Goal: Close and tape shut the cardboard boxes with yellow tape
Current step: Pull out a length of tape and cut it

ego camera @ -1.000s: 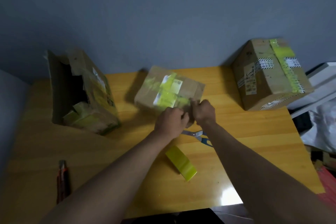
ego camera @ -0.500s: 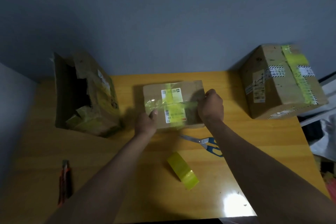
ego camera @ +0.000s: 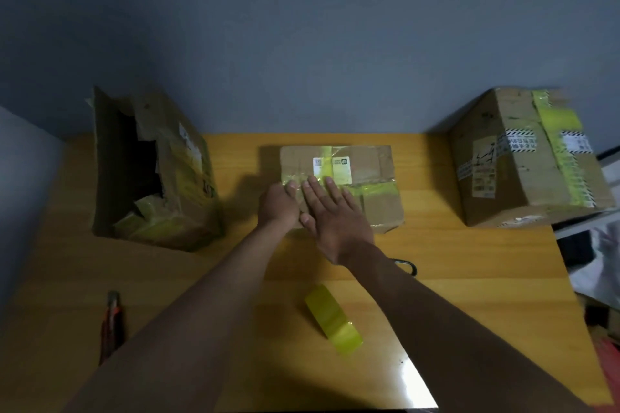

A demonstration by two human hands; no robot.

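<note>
Both hands, left [ego camera: 280, 208] and right [ego camera: 335, 214], press flat on the middle box [ego camera: 375, 174].

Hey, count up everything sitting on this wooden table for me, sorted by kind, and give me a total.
Cardboard boxes: 3 (torn open box, middle box, taped box)
Yellow tape roll: 1
Utility knife: 1
Scissors, mostly hidden under the forearm: 1
Total: 6

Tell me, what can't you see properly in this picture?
All in the head view:
- Scissors: only a dark handle loop shows; the right hand's forearm covers the rest.
- Middle box label: print too small.
- Open box: its inside is too dark.
- Right box: blurred.
</note>
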